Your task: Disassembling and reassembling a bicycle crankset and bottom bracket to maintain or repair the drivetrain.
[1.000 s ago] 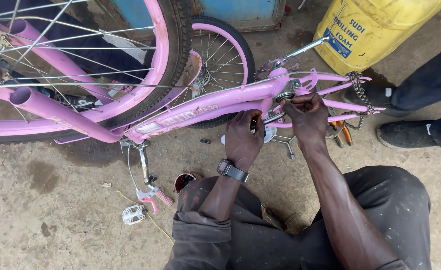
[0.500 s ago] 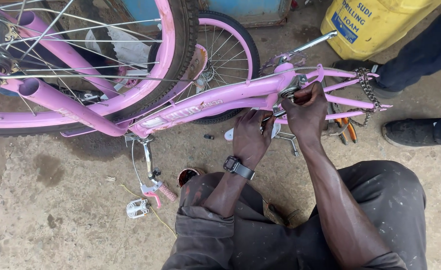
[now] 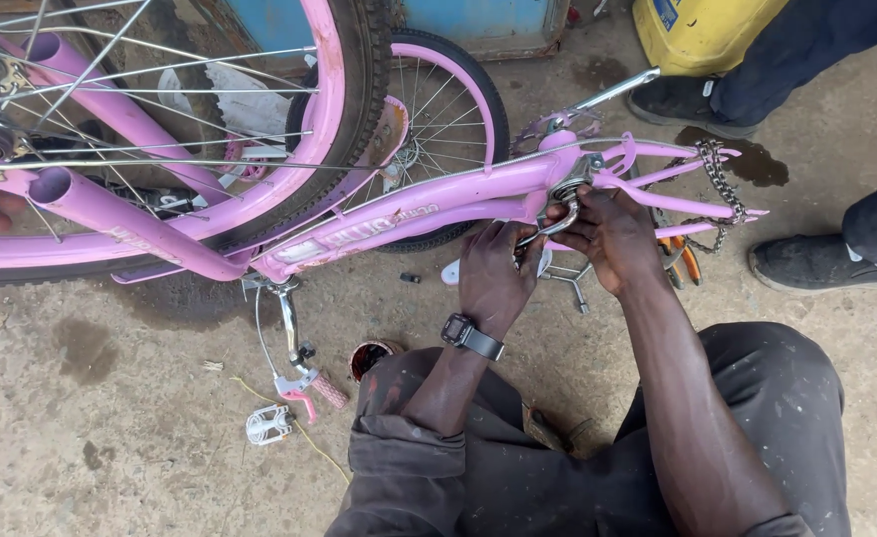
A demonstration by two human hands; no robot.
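Both hands under the bicycle frame point(image 3: 399, 214): left hand point(image 3: 493, 273) left of right hand point(image 3: 613, 234). Chain point(image 3: 719, 174) draped right of them. Loose pedal point(image 3: 267, 425) on ground, lower left. Wheels point(image 3: 359, 109) behind frame.

A yellow plastic container point(image 3: 702, 30) stands at the top edge, against a blue metal panel point(image 3: 478, 22), with a dark wet stain point(image 3: 747, 159) on the concrete floor point(image 3: 110, 418) just below it. Two dark shoes point(image 3: 826, 264) of other persons rest on the floor at the right. On the floor at lower left lie a white pedal point(image 3: 267, 425), a thin yellow wire point(image 3: 304, 438) beside it, and a small round tin point(image 3: 371, 355).
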